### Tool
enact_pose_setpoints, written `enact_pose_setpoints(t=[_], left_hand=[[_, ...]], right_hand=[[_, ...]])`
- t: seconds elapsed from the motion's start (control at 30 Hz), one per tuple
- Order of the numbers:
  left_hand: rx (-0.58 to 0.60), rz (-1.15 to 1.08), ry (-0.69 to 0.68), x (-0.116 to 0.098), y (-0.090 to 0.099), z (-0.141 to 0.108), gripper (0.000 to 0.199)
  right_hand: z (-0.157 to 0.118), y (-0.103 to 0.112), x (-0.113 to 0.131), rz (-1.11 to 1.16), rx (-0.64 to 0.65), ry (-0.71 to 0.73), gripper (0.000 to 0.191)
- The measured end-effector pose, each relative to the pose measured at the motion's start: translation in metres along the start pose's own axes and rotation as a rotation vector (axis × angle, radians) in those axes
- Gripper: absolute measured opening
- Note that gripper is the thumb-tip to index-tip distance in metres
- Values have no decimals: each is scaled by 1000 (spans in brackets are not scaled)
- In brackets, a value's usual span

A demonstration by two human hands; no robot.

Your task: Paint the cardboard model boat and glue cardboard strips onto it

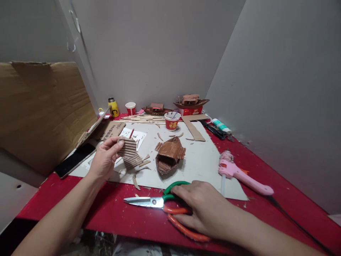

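A small piece of corrugated cardboard [128, 147] is pinched between the thumb and fingers of my left hand [108, 154]. Another ridged cardboard piece [132, 161] shows just below it. My right hand [201, 202] is closed over the handles of the scissors [157, 202], one green and one orange, above the red table's front edge. The blades point left and look closed. Between and beyond my hands sits a small brown model boat [169, 156] with a curved roof. Curved cardboard offcuts [136, 182] lie around it.
A pink hot glue gun [245, 177] lies at right, its cord running off the red table [266, 213]. At left are a phone [76, 160] and cardboard sheets. Behind stand a paper cup [172, 122], thin sticks [144, 118], two model boats and a yellow bottle [113, 107].
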State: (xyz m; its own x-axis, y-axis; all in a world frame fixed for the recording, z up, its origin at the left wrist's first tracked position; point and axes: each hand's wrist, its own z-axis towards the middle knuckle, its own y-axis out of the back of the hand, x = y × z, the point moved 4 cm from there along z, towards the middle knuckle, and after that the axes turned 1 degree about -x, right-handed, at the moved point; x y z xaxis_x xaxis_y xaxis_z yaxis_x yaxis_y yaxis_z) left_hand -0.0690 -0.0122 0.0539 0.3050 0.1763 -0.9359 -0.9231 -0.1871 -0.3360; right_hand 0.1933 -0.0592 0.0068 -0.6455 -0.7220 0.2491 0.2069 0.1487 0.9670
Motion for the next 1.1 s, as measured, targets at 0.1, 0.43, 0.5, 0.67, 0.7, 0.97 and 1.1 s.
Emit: enact_pose_setpoints(t=[0.1,0.43,0.5,0.67,0.7,0.97,1.1], left_hand=[[30,28,72,9,-1,-1,28],[143,261,156,22,-20,-6,25],[212,281,171,24,-32,-7,26],[335,289,172,30,-61,-7,23],[358,312,154,32,-64,-6,22],[374,449,11,44,-70,6,13],[449,524,-124,43,-74,10,4]], right_hand=[[0,4,4,22,-16,10,24],[-7,42,-1,167,-442,210,17],[-8,56,-7,204,-571,213,12],[-8,68,-30,336,-758,86,16],[-9,67,-34,348,-769,64,18],[-9,63,-47,362,-803,45,19],[-6,61,-51,369,-784,25,19]])
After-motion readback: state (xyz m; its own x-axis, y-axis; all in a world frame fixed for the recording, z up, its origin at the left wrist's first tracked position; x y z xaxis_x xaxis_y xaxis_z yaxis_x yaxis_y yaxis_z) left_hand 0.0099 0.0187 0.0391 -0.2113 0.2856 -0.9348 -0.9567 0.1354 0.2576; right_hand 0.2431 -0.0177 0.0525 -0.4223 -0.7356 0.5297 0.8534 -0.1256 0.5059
